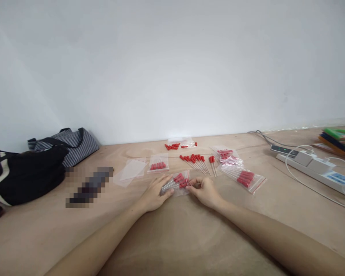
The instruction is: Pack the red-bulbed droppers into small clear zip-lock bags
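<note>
Between my hands lies a clear zip bag [176,184] holding several glass droppers with red rubber bulbs. My left hand [155,193] grips the bag's left end, fingers over the glass stems and thumb along the near side. At the right end, my right hand [204,189] pinches the bag's zip edge beside the red bulbs. Just beyond, loose droppers [194,159] lie in a row, with a pair of droppers [212,163] to their right. A filled bag of droppers [158,165] rests behind my left hand. Empty zip bags [132,169] lie farther left.
More filled bags [245,179] are piled at the right. Loose red bulbs [172,146] lie near the wall. A power strip [319,168] with cables is at far right, near colourful hangers or frames [339,140]. Bags [25,176] and a blurred dark object [90,188] occupy the left.
</note>
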`<state>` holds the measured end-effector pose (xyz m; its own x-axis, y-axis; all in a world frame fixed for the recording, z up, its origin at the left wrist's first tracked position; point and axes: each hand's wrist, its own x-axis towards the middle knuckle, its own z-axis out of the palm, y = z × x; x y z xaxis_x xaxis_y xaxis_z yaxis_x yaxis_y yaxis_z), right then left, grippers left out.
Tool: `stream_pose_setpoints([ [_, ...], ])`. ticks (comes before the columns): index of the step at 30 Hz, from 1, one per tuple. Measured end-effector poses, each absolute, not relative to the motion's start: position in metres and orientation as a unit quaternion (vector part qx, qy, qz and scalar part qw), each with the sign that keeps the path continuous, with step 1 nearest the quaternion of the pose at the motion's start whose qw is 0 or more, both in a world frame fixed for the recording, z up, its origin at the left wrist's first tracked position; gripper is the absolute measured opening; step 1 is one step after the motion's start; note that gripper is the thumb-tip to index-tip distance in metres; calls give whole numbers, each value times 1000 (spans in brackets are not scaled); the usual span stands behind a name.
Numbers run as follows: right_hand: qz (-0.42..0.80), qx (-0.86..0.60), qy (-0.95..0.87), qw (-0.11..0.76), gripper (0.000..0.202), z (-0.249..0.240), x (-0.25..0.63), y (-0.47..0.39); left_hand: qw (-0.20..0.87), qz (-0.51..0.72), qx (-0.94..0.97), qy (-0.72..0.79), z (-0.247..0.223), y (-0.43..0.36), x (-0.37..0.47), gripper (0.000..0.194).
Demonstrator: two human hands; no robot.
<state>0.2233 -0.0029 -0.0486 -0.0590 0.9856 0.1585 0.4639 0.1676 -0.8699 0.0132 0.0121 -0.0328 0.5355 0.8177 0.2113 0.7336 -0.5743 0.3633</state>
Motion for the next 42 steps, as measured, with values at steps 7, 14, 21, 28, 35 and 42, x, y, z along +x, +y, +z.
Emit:
stream_pose_setpoints([
  [7,409,-486,-627,450,17,-59,224,6,109,164,874,444,-32,7,14,48],
  [14,403,-530,-599,444,20,-59,228,7,106,146,873,454,-28,5,17,48],
  [21,437,-520,-575,456,20,-53,226,7,98,147,875,450,-30,6,16,49],
  [28,543,-490,-552,401,20,-44,226,6,97,149,874,451,-33,7,15,49],
  [35,156,-628,-653,393,10,-35,271,48,94,147,875,451,-33,8,14,43],
  [42,80,-744,-622,232,18,-35,300,87,94,162,879,438,-37,9,12,41],
])
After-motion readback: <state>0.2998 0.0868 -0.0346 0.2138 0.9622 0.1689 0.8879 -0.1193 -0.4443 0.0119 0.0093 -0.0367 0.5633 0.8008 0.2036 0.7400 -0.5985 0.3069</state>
